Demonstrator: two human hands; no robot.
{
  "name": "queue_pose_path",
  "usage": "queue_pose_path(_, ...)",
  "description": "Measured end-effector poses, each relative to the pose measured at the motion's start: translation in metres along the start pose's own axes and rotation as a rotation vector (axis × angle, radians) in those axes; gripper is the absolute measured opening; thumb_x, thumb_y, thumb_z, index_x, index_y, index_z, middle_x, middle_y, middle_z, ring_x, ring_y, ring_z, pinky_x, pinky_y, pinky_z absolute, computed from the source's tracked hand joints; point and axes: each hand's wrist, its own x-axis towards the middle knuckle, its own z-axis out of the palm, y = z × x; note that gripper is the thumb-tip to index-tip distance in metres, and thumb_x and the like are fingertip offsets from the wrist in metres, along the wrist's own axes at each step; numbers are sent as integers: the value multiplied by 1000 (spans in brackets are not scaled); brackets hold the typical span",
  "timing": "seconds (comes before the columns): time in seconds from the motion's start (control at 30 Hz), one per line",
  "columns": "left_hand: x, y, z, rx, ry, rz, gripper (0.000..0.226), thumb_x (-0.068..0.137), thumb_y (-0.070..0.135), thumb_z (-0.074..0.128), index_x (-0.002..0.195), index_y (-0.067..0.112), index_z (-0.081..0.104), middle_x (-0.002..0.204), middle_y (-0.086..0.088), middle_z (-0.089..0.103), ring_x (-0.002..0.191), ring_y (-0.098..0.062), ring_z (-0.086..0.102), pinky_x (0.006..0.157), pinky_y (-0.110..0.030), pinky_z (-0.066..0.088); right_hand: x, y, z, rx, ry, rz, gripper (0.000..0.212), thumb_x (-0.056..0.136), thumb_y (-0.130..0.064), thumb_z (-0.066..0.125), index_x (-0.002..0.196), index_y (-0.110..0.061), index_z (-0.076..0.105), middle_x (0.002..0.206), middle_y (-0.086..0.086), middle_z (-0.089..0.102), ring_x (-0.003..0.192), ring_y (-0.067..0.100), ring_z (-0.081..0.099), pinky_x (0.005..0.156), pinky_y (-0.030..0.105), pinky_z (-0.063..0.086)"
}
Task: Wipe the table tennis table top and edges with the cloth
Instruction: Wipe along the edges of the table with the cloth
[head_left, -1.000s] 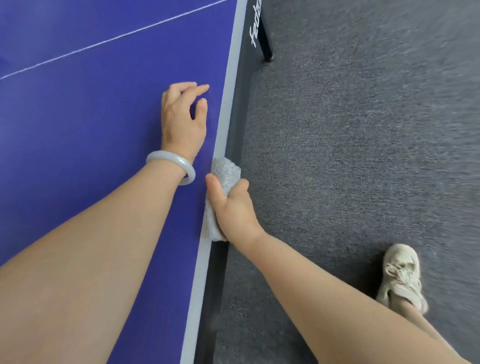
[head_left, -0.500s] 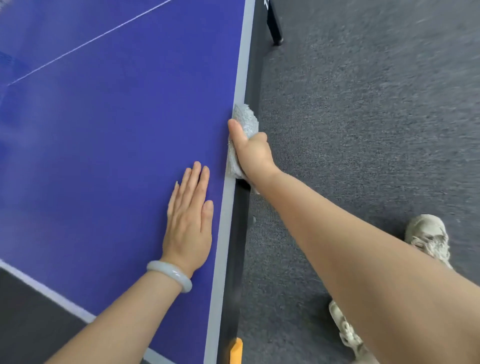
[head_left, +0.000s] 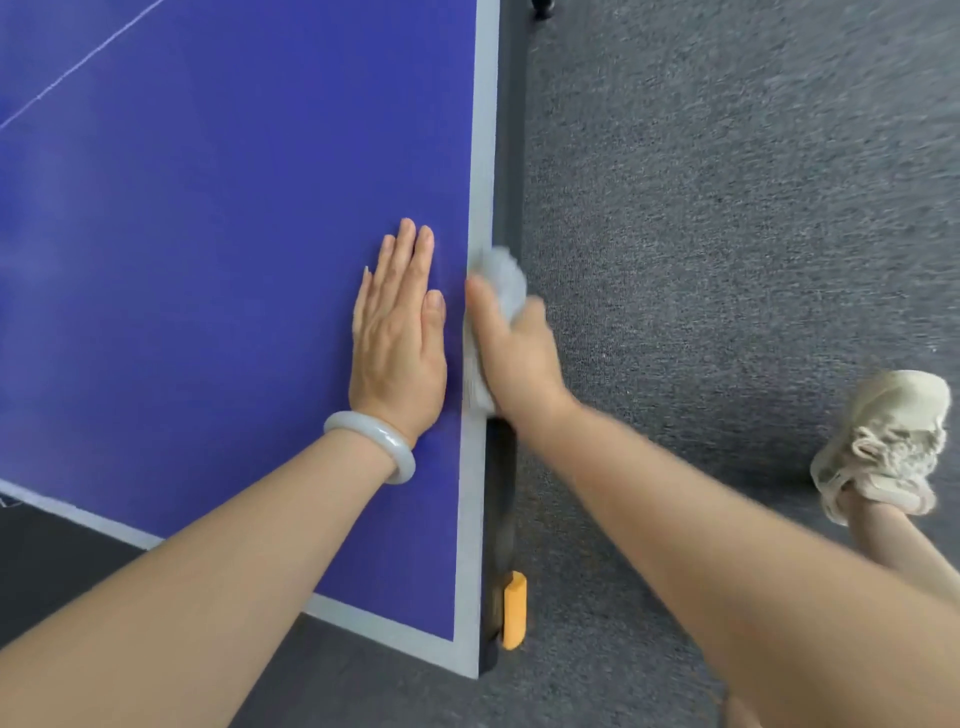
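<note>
Table edge (head_left: 483, 156): right grip (head_left: 517, 358) clamped on cloth (head_left: 504, 275), cloth poking ahead; left grip (head_left: 397, 343) flat

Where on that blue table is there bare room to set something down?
The blue tabletop left of the left hand, up to the thin white line, is bare. Crowded: the right edge, where the right hand grips the cloth.

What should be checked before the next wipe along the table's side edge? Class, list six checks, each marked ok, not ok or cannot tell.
1. Right hand grips the cloth: ok.
2. Cloth touches the table's grey edge: ok.
3. Left hand lies flat on the table top, apart from the cloth: ok.
4. Edge beyond the cloth free of objects: ok.
5. Cloth clean enough: cannot tell, blurred.
6. Orange piece near the corner apart from the cloth: ok.
</note>
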Motion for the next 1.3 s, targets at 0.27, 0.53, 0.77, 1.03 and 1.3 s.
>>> queue_pose_path(0.27,-1,3,-2,8,-7,-12,53,105,24,22,157,15,22,165,1,14,153,-11,6,124,-35,6,-35,25,4,83,55,-156,22,94,-46,60,109,-34,51,105,-21,59,101,-16,56,89,13,41)
queue_pose_path(0.53,0,4,-2,40,-3,-1,50,107,21,22,157,15,20,165,1,13,153,-11,6,124,-36,7,-88,51,-1,-126,-70,-176,83,92,-51,55,152,-4,22,147,12,40,141,23,36,116,42,30)
queue_pose_path(0.77,0,7,-2,52,5,-13,49,108,19,23,157,16,20,165,1,14,153,-12,7,124,-36,8,-76,40,3,-130,-11,-216,87,96,-47,55,158,-6,9,163,6,22,151,15,17,122,38,19)
queue_pose_path(1.03,-4,8,-1,61,7,-16,50,108,19,22,157,14,19,166,0,13,153,-13,7,124,-34,6,-198,135,-9,-776,-124,-519,87,93,-47,50,146,15,20,158,29,20,148,41,21,113,52,35)
queue_pose_path(1.3,-2,8,0,51,10,-13,50,107,18,23,157,12,21,165,-3,14,153,-15,8,124,-38,8,-103,65,7,-230,-29,-250,90,98,-52,44,158,-9,-8,167,2,-11,152,6,-13,125,32,0)
